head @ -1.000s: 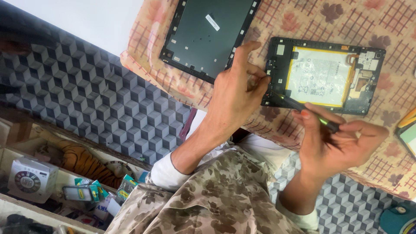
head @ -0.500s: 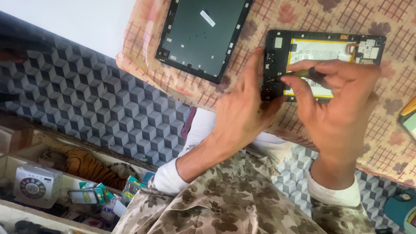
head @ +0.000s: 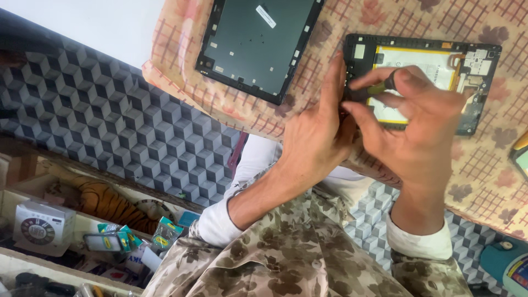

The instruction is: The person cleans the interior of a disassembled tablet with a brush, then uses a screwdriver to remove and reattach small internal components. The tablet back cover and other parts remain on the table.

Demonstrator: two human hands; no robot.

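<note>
An opened tablet (head: 478,55), black frame with a white battery and circuit boards showing, lies on a patterned cloth (head: 484,176). My left hand (head: 313,143) grips the tablet's left edge, index finger stretched up along the frame. My right hand (head: 423,137) hovers over the same edge and pinches a small dark screwdriver (head: 374,88) between its fingertips. The screwdriver tip is hidden behind my fingers. The tablet's removed back cover (head: 256,44) lies apart to the left, inner side up.
A cube-patterned grey surface (head: 82,110) lies below the cloth. At lower left a shelf holds a striped tiger toy (head: 104,201), a white box (head: 41,228) and small green packets (head: 118,239). A teal object (head: 506,264) sits at bottom right.
My right hand has risen from the tablet's lower edge to over its left side, now holding the screwdriver by the fingertips. My left hand has stayed on the tablet's edge.
</note>
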